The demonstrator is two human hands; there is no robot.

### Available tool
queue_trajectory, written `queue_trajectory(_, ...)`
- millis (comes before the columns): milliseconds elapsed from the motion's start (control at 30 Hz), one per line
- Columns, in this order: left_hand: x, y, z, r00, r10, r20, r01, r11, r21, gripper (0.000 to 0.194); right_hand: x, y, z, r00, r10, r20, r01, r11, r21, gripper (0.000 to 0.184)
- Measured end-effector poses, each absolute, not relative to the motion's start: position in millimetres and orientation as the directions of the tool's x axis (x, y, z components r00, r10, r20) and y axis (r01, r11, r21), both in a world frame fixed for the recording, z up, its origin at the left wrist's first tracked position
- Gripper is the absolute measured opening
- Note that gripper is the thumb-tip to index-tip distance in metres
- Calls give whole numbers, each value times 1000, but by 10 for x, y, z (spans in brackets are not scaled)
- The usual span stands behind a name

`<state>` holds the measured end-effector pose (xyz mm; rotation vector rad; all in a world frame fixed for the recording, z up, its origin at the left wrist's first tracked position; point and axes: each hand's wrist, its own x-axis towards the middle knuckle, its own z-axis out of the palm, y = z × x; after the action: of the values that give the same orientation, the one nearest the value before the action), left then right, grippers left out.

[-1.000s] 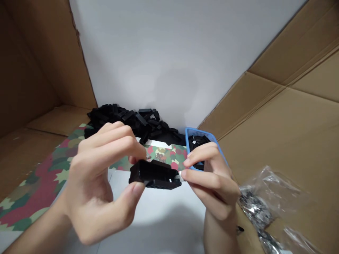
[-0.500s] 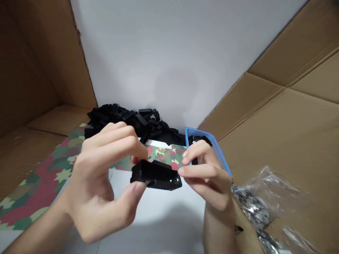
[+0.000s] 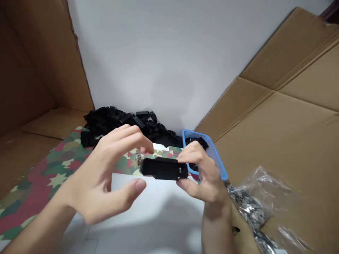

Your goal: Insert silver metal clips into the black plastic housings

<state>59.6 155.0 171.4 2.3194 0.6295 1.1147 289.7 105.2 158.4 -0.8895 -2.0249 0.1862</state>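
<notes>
A black hollow plastic housing [image 3: 165, 169] is held up in front of me, its open side facing the camera. My right hand [image 3: 202, 173] pinches its right end between thumb and fingers, beside a small pale slot or metal bit inside that end. My left hand [image 3: 113, 173] is open around the left end, thumb below and fingers above, apart from the part. Behind the housing, small shiny metal pieces [image 3: 138, 158] lie on the camouflage-patterned sheet [image 3: 62, 165].
A heap of black plastic parts [image 3: 119, 118] lies against the white back wall. The blue basket [image 3: 218, 158] at the right holds more black parts. Clear bags of metal pieces [image 3: 249, 204] rest beside my right forearm. Cardboard walls [image 3: 286, 106] stand on both sides; a white sheet [image 3: 148, 211] lies below.
My left hand has let go of the housing and opened. My right hand now grips the right end, and the housing has turned so its hollow inside faces me more directly.
</notes>
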Motion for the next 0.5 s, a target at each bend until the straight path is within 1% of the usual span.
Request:
queue_trajectory(67,599,1601,1709,671,583,458,227,-750,622,24,2871,1056,1585,-388,653,650,597,716,-363,22)
queue_trajectory(100,614,1622,1703,703,572,422,236,-748,620,26,2855,1062,1582,-414,658,629,625,707,-329,20)
queue_trajectory(167,668,1651,1683,730,580,362,259,-725,639,23,2819,1077,1566,-452,667,592,656,698,-286,15)
queue_trajectory(300,790,1683,1642,743,637,207,301,-593,747,17,2755,1103,1519,-453,670,588,689,682,-246,14)
queue_trajectory(367,830,1694,1625,747,640,182,297,-565,770,16,2738,1109,1504,-450,668,593,698,677,-233,14)
queue_trajectory(500,877,1715,1591,763,617,193,209,-518,829,18,2717,1111,1498,-463,657,595,689,689,-225,12)
